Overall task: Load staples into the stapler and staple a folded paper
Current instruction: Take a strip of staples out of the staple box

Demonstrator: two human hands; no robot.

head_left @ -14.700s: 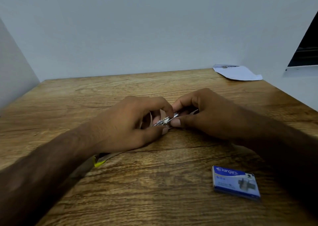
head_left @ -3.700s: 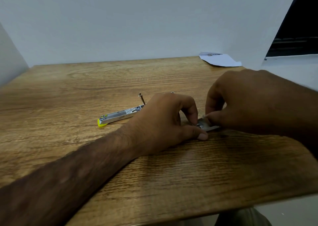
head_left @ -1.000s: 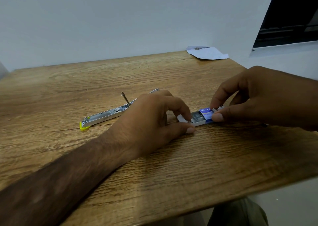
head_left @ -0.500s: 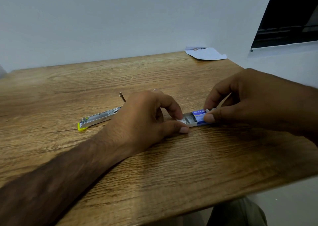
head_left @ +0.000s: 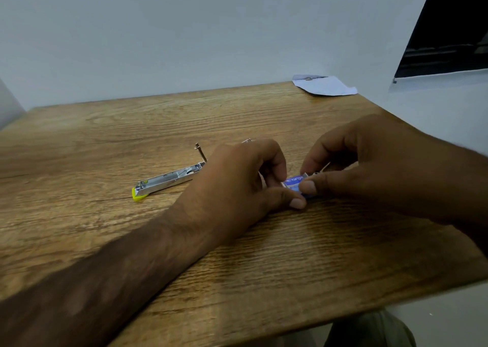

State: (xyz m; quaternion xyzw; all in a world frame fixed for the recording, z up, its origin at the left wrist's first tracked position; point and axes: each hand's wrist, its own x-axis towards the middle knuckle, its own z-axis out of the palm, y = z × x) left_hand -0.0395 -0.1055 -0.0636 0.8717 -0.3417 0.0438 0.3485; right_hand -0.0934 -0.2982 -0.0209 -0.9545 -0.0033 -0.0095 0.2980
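We see both hands meet over a small blue staple box (head_left: 295,181) on the wooden table (head_left: 237,267). The left hand (head_left: 245,177) pinches the box's left end between curled forefinger and thumb, and the right hand (head_left: 369,167) pinches the other end the same way. The stapler (head_left: 169,181) lies opened flat, yellow tip pointing left, its far end hidden behind the left hand. A folded paper (head_left: 324,85) lies well apart at the table's far right corner, by the wall (head_left: 211,34).
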